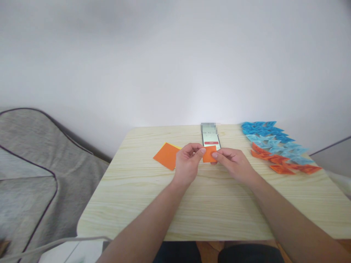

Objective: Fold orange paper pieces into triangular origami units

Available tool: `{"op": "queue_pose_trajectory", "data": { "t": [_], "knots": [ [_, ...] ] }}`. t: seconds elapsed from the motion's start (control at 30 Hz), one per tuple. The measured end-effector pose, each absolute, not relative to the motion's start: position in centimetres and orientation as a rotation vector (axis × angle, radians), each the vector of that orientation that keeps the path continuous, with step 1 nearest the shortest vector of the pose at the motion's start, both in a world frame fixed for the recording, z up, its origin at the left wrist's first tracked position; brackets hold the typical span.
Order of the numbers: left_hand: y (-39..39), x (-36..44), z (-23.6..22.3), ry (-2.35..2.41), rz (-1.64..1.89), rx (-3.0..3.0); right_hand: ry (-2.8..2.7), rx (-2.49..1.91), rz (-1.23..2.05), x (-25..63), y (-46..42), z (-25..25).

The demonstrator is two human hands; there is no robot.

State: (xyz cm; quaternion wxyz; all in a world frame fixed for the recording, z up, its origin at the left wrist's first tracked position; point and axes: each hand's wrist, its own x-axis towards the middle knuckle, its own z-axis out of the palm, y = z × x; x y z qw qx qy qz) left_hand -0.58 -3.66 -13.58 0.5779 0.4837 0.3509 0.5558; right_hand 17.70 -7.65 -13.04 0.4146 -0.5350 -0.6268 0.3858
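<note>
Two hands, one held paper, one phone, one table.

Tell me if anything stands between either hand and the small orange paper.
Nothing visible does: the left hand and the right hand both pinch the small orange paper, one at each side. The phone is behind the paper as seen here, not between it and either hand.

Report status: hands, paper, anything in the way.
Left hand, right hand: both pinching small orange rectangular paper. Rectangular lit-screen phone behind it, partly hidden; no visible obstruction.
</note>
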Motion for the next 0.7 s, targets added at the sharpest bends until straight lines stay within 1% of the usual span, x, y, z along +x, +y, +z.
{"op": "queue_pose_trajectory", "data": {
  "t": [0.2,0.7],
  "knots": [
    [-3.42,-0.62,-13.78,0.834,1.335,1.115,-1.675,-1.351,0.961,17.58,-7.92,-12.41],
    [-3.35,-0.53,-13.86,0.832,1.311,1.147,-1.675,-1.355,0.952,17.78,-7.81,-12.52]
  ]
}}
